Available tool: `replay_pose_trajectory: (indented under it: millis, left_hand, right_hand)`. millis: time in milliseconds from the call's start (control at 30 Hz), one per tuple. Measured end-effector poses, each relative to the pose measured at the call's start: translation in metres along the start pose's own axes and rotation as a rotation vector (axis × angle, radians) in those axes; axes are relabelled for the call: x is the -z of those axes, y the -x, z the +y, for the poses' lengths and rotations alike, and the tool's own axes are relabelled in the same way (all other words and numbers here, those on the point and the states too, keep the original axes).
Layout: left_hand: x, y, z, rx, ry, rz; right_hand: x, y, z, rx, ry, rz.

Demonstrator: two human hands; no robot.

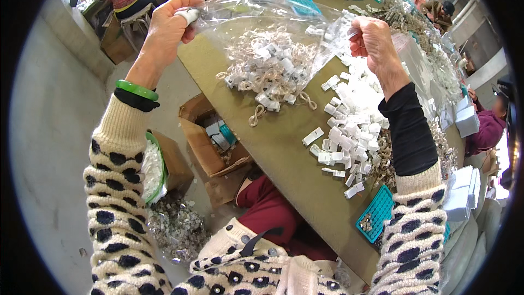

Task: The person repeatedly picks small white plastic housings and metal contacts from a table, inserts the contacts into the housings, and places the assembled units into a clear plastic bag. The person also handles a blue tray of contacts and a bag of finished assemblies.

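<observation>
My left hand (166, 27) is closed on one edge of a large clear plastic bag (240, 12), with something white wrapped at a finger or thumb. On the other side my right hand (375, 43) pinches the bag too, so it stretches between both hands above the table (240, 114). Below and behind the film is a heap of twisted beige cord loops with small white tags (270, 63). Whether most of these lie inside the bag or under it, I cannot tell. A few loops stick out onto the tabletop.
Many small white plastic pieces (344, 142) spread beneath my right forearm. A teal gridded tray (375, 216) sits near the table edge, and white card stacks (461, 194) stand right. Open cardboard boxes (199, 150) and a bagged carton (172, 169) are on the floor. Other people work around.
</observation>
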State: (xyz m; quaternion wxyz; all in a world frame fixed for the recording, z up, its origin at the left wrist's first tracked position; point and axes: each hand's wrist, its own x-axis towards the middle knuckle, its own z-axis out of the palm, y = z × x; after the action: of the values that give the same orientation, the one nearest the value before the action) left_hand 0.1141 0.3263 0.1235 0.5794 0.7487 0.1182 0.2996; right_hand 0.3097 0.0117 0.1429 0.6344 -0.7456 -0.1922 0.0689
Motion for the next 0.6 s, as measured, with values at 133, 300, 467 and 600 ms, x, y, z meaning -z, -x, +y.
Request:
replay_pose_trajectory:
  millis: [133,300,467,600]
  left_hand:
    - [-0.006,0.004,-0.004,-0.012,0.033,0.007]
    - [-0.012,0.006,-0.009,-0.024,0.110,0.024]
    - [-0.012,0.010,0.002,-0.004,0.150,0.070]
    - [-0.010,0.010,0.023,-0.087,0.187,0.077]
  right_hand:
    - [0.008,-0.001,0.009,-0.008,-0.025,-0.022]
    - [0.010,0.000,0.010,-0.006,-0.040,-0.042]
    - [0.014,0.010,-0.001,0.021,-0.101,-0.041]
    - [0.025,0.019,-0.023,0.109,-0.094,-0.055]
